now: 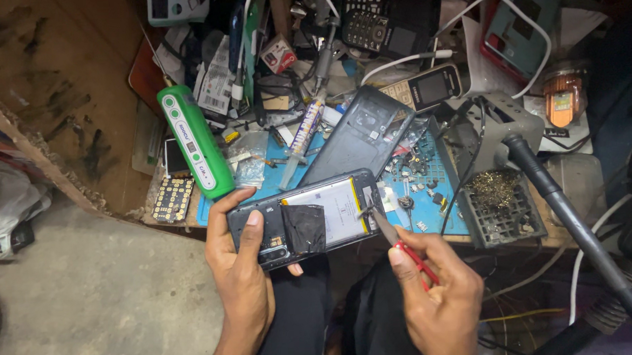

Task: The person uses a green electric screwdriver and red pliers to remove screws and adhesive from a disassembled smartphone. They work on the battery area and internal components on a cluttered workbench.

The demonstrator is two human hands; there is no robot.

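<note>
My left hand (238,261) grips an opened black phone (307,218) with its back cover off, thumb laid across the camera end. The white battery and a black flap of tape show inside. My right hand (435,292) holds red-handled tweezers (395,238), their metal tips touching the phone's right end near the battery edge. The removed dark back cover (360,137) lies on the blue mat (439,194) just beyond the phone.
A crowded workbench holds a green tool (192,140), a keypad phone (428,88), a syringe tube (302,132), a loose keypad (171,198), a tray of brass wool (497,196), white cables and a black soldering handle (577,224). Concrete floor (96,290) lies at left.
</note>
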